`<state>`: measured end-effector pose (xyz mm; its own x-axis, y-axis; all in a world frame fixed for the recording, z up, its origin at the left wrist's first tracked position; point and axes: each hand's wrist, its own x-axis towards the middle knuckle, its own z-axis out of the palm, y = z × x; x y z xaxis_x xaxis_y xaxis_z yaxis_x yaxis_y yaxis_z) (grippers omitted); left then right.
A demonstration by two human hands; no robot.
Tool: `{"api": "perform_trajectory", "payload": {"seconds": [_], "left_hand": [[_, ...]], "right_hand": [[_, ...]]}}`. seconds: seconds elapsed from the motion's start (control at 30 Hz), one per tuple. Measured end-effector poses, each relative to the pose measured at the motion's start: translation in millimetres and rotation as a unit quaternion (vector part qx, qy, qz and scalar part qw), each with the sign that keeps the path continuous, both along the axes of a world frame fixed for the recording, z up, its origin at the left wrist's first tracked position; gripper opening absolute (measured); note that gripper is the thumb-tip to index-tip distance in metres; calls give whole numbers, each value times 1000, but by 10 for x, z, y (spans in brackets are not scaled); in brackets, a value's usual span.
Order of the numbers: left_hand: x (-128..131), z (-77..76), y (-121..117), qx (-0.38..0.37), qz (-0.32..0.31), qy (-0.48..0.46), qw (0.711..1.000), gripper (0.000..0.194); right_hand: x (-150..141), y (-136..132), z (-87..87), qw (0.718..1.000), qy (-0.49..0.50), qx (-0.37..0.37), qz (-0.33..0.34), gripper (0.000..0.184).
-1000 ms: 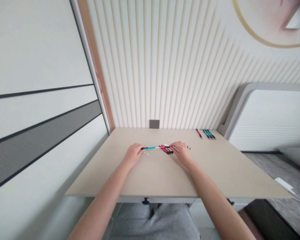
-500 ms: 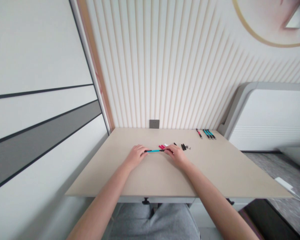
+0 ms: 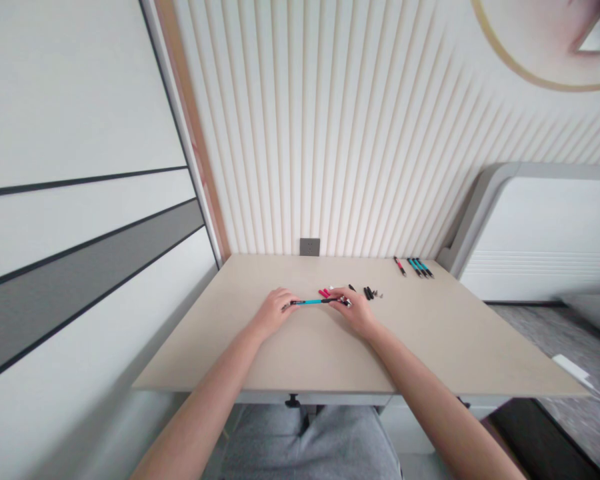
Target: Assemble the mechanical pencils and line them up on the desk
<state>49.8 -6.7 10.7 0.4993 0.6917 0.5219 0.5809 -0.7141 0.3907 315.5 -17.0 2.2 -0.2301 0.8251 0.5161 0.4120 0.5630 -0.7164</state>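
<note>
A teal pen (image 3: pixel 313 302) lies level between my hands, just above the beige table (image 3: pixel 430 347). My left hand (image 3: pixel 275 310) pinches its left end with curled fingers. My right hand (image 3: pixel 356 312) pinches its right end, where a small pale part shows at the fingertips. Just behind the pen lie red pen pieces (image 3: pixel 324 293) and small black pen parts (image 3: pixel 367 293) on the tabletop.
Three finished pens, one red (image 3: pixel 399 265) and two teal (image 3: pixel 419 267), lie side by side at the table's far right. A grey wall socket (image 3: pixel 309 247) sits at the back edge. A white cabinet (image 3: pixel 540 233) stands to the right.
Both hands drew the teal pen toward me, away from the red pieces, which now lie uncovered behind it. My right hand shifted slightly left.
</note>
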Motion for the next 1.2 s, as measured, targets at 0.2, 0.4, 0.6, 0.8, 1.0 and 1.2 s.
{"api": "perform_trajectory", "payload": {"seconds": [0.2,0.4,0.6,0.8,1.0,1.2], "left_hand": [[-7,-7,3,39,-19,25,999,13],[27,-18,-17,40,-27,22,999,13],[34,-3,-15,44,-9,-4,999,11],[8,-12,4,63,2,-49,997,9],[20,-28,-2,82,-38,-43,995,9],[15,-44,26,73,-19,-39,996,7]], "right_hand": [[11,-12,26,999,36,-37,11,22],[19,-21,-44,995,34,-91,28,31],[-31,-54,-21,997,-5,-70,26,38],[-56,-98,62,998,4,-40,43,28],[-8,-48,-46,991,-28,-126,32,41],[7,-37,-32,994,-38,-103,24,40]]}}
